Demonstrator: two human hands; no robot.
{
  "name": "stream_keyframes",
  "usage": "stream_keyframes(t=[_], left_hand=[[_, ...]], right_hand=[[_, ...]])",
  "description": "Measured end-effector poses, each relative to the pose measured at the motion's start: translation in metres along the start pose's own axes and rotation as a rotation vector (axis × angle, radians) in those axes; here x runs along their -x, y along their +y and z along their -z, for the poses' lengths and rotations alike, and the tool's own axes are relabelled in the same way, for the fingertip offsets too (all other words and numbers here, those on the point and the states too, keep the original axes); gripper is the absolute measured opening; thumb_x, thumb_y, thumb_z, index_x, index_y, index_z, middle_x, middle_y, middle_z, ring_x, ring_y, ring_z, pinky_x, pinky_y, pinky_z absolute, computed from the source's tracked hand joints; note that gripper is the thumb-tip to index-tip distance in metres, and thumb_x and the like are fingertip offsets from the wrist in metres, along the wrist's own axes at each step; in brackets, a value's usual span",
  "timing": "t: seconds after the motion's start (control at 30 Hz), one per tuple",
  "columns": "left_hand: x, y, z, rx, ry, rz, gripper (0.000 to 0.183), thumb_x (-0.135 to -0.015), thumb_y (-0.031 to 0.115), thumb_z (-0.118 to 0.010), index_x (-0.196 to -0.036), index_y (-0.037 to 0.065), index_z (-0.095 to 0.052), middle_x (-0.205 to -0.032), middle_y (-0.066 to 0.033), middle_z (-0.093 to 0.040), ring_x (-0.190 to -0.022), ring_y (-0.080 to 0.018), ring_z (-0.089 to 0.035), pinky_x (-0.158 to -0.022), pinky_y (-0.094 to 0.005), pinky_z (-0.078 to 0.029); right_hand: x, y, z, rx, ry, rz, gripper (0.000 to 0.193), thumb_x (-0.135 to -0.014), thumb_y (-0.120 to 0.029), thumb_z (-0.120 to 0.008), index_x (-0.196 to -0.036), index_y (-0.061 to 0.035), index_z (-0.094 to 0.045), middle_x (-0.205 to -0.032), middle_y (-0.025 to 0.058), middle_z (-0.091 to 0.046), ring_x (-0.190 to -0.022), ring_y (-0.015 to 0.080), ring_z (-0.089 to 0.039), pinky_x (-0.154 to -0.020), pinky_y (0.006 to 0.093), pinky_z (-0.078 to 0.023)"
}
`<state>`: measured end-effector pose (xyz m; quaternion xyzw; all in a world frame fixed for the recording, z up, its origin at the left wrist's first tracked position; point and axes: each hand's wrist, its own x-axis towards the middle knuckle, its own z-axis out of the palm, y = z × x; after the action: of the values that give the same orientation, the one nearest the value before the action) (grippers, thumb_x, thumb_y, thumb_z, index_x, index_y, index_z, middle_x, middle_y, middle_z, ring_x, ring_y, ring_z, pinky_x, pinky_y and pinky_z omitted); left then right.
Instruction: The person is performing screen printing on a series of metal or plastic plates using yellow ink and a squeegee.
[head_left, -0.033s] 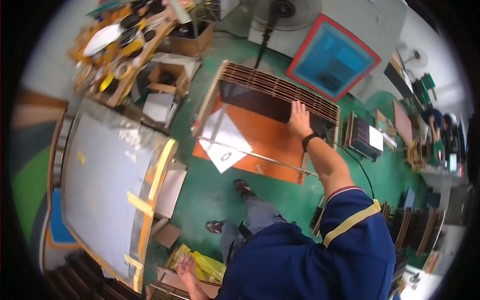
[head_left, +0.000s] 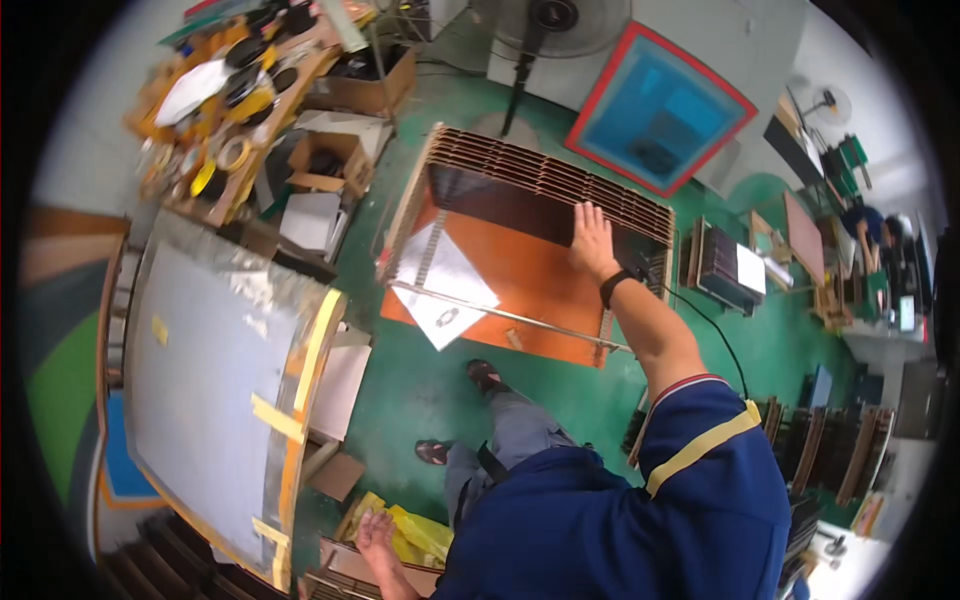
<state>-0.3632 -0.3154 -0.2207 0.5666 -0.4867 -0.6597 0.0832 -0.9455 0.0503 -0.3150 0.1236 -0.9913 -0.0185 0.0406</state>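
Note:
My right hand reaches out over a wire rack on the floor, fingers stretched out. It lies over or against a dark panel at the back of the rack; whether it presses on it I cannot tell. Low in the rack lies an orange board, with a white sheet bearing a small dark print across its left part. My left hand hangs at the lower edge, fingers loosely bent and apart, with nothing seen in it. Beside it is a yellow plastic bag.
A large taped screen frame stands at the left. Behind it, a bench carries tape rolls. A red-framed blue screen leans at the back beside a standing fan. Stacked racks stand right. Another person is far right.
The view has shifted very slightly. Both hands keep the same pose, and the rack, board and sheet have not visibly moved.

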Motion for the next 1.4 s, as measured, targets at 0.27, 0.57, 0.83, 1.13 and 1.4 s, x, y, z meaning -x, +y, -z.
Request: stream_keyframes(t=[0.27, 0.57, 0.83, 1.13, 1.4], left_hand=[[-0.052, 0.088, -0.125, -0.200, -0.281, -0.066, 0.043, -0.091, 0.012, -0.059, -0.129, -0.006, -0.049, -0.115, -0.0171, -0.063, -0.103, -0.0238, -0.063, -0.087, -0.0326, -0.052], [-0.022, 0.185, -0.345, -0.164, -1.023, -0.379, 0.051, -0.093, 0.012, -0.062, -0.137, -0.003, -0.043, -0.128, -0.0168, -0.058, -0.121, -0.0247, -0.054, -0.102, -0.0355, -0.043], [-0.019, 0.221, -0.301, 0.697, -0.681, -0.185, 0.033, -0.082, -0.007, -0.064, -0.113, 0.004, -0.058, -0.108, -0.0036, -0.064, -0.095, -0.0153, -0.062, -0.079, -0.0287, -0.053], [-0.105, 0.188, 0.028, 0.660, -0.524, -0.384, 0.048, -0.081, -0.004, -0.055, -0.128, -0.003, -0.048, -0.119, -0.0155, -0.061, -0.106, -0.0292, -0.062, -0.098, -0.0428, -0.050], [-0.077, 0.107, 0.156, 0.929, -0.386, -0.512, 0.028, -0.094, 0.007, -0.053, -0.121, -0.002, -0.055, -0.111, -0.0145, -0.066, -0.100, -0.0275, -0.066, -0.084, -0.0384, -0.058]], right_hand=[[-0.044, 0.057, 0.011, -0.113, 0.046, 0.193, 0.009, -0.079, -0.014, -0.058, -0.078, -0.0062, -0.062, -0.088, 0.0136, -0.065, -0.090, 0.0340, -0.062, -0.076, 0.0425, -0.051], [-0.006, 0.013, 0.300, -0.311, 0.438, 0.452, 0.013, -0.070, -0.002, -0.068, -0.083, -0.0033, -0.064, -0.076, 0.0110, -0.055, -0.074, 0.0304, -0.056, -0.064, 0.0398, -0.047], [0.106, -0.160, 0.314, -0.669, 0.026, 0.860, 0.041, -0.083, -0.017, -0.068, -0.117, 0.0037, -0.059, -0.120, 0.0233, -0.059, -0.104, 0.0386, -0.060, -0.091, 0.0425, -0.050], [0.079, -0.339, 0.249, -1.302, -1.087, 0.533, 0.058, -0.088, -0.034, -0.067, -0.123, 0.0105, -0.053, -0.116, 0.0127, -0.062, -0.102, 0.0194, -0.057, -0.092, 0.0307, -0.044], [0.125, -0.506, 0.225, -1.403, -1.222, 0.354, 0.034, -0.086, -0.021, -0.071, -0.102, 0.0074, -0.062, -0.090, 0.0115, -0.067, -0.078, 0.0191, -0.065, -0.071, 0.0314, -0.053]])
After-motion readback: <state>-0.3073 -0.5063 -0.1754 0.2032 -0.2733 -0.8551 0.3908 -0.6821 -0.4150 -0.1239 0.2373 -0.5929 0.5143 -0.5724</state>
